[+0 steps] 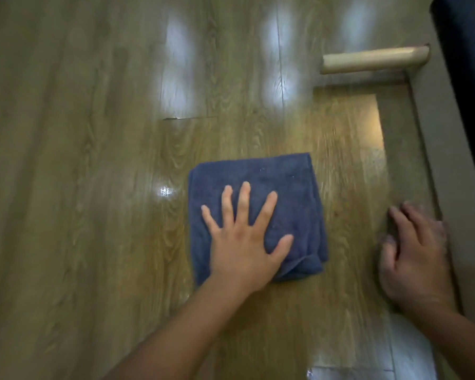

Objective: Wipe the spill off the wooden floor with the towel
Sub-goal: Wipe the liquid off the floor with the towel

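Floor: wood-grain planks, glossy, pale light patches reflected on the far boards; one short chipped seam beyond the towel. A small bright glint just left of the towel may be wet; no spill can be told for certain.

Left hand: palm down, fingers spread flat on the towel, gripping nothing; placed, by judgement, to press the cloth and push it across the boards.

Towel: blue terry, soft nap, folded to a thick square, near corner rumpled. Lies flat on the floor at centre, under the left hand.

Right hand: well apart from the left, fingers loosely curled, resting on the floor beside a grey ledge; holds nothing, probably a brace. Blurred.

Tube: beige cylinder, lying far right, well beyond the towel.
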